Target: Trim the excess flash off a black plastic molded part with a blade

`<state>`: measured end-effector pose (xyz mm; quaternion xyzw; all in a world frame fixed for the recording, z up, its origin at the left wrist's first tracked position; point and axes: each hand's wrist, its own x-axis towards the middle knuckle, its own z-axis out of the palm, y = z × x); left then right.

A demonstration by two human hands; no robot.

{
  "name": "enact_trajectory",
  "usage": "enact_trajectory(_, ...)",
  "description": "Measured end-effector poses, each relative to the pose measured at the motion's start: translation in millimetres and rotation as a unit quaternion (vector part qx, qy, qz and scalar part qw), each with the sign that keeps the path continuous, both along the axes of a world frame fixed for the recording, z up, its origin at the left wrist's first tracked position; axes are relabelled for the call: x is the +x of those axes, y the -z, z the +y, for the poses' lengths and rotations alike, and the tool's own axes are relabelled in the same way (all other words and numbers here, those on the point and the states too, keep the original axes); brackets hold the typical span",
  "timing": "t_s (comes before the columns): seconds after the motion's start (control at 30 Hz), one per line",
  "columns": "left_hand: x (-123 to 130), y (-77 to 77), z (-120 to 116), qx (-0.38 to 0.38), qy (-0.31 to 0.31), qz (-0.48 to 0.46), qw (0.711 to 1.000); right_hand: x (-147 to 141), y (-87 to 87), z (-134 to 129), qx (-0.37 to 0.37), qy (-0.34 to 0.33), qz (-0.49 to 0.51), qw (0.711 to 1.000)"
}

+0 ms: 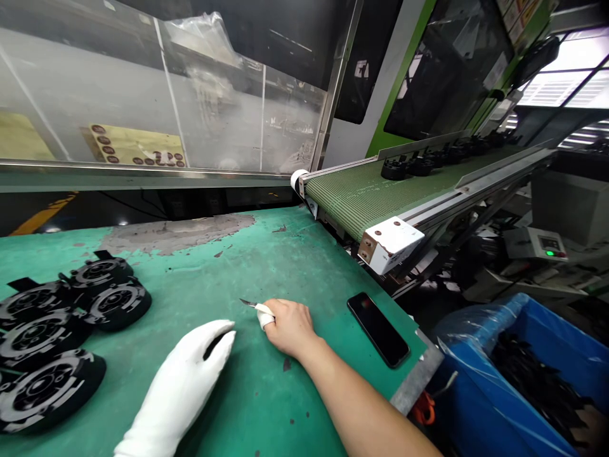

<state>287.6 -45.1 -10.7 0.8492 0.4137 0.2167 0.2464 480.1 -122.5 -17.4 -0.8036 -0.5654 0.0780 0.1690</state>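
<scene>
My right hand (289,327), bare, is closed around a small knife (248,303). Its short, dark blade points left, just above the green tabletop. White wrapping shows beside the thumb; whether it is on the handle or a finger is unclear. To its left is my left hand (202,349) in a white glove, fingers and thumb drawn together. A dark gap shows between them, and I cannot make out whether anything is held. Several round black parts with grey patterned faces (117,304) lie grouped on the table's left side, apart from both hands.
A black phone (378,329) lies near the right edge of the green table (304,254). Behind it, a green conveyor belt (352,193) carries several black parts (394,168). A blue bin (480,374) with a plastic liner and dark pieces stands at the lower right.
</scene>
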Motion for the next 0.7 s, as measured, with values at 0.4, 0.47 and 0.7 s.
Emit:
enact_trajectory(0.4,-1.1,0.4,-0.1,-0.015,-0.002,0.001,1.000,-0.1,2.0,0.0,0.005,0.002,-0.001,1.000)
enact_trajectory(0.47,-1.0,-0.2,-0.3,-0.012,-0.004,0.001,1.000,0.0,2.2,0.0,0.006,0.002,-0.002,1.000)
enact_trajectory(0.7,-1.6,0.1,-0.1,0.002,-0.005,-0.003,1.000,0.2,2.2,0.1,0.004,0.000,0.001,1.000)
